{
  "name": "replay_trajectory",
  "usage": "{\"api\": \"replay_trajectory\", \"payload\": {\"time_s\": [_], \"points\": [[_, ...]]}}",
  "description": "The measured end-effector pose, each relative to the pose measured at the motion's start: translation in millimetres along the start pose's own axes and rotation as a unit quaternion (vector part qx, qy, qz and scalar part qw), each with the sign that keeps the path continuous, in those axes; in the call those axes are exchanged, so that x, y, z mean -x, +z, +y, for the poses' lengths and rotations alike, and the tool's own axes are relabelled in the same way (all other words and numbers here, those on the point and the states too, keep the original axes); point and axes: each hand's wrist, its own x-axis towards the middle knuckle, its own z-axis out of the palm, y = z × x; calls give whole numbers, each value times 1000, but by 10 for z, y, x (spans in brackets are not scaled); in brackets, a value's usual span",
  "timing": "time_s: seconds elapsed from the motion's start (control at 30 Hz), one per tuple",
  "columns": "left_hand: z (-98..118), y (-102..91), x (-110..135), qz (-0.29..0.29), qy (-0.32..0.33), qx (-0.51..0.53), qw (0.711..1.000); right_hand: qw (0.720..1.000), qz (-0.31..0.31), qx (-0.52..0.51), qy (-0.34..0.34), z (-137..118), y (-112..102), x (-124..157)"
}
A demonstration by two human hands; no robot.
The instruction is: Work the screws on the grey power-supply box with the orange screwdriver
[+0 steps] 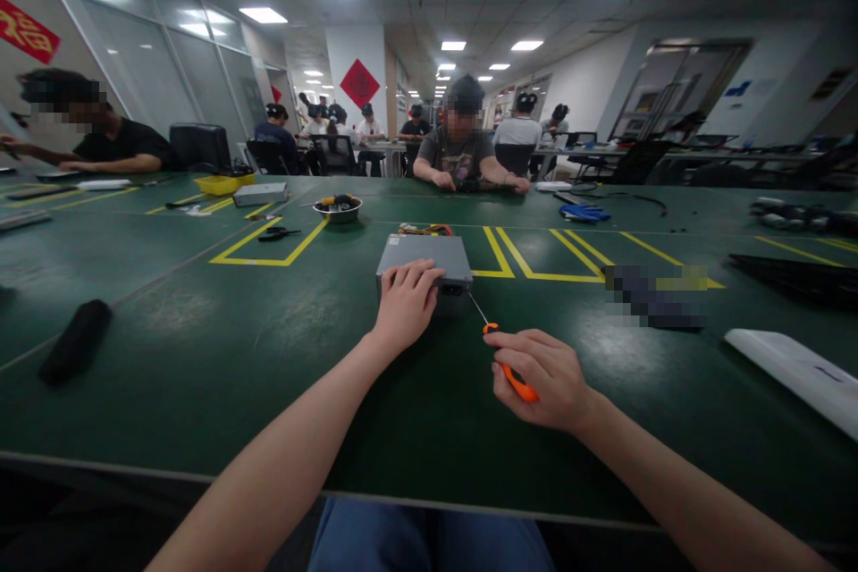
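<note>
A grey metal computer power supply (pixel 427 252) sits on the green table in front of me, its black power socket facing my side. My left hand (pixel 407 299) grips its near left part, fingers laid over the top edge; the thumb cannot be made out. In my right hand (pixel 540 375) is a screwdriver (pixel 523 384) with an orange and black handle, held between closed fingers. The thin shaft points up and left, its tip at the lower right corner of the casing. Whether the tip sits in a screw is too small to tell. Coloured cables (pixel 425 230) lie behind the unit.
A metal bowl (pixel 339 211) with yellow and black items stands farther back, near a small black tool (pixel 278 233). A black cylindrical object (pixel 76 341) lies left, a white panel (pixel 797 371) right. Blue gloves (pixel 583 213) lie beyond. A co-worker (pixel 462 147) sits opposite.
</note>
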Motion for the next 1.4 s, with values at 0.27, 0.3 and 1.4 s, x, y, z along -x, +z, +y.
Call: {"api": "replay_trajectory", "payload": {"time_s": [0.27,0.3,1.4], "points": [[-1,3,-2,-3,0,1,1000,1000,-3,2,6,6,4,8],[-1,3,-2,-3,0,2,1000,1000,-4,2,6,6,7,8],[9,-11,-4,-5,-3,7,1000,995,-101,-10,-13,-56,-7,-37]]}}
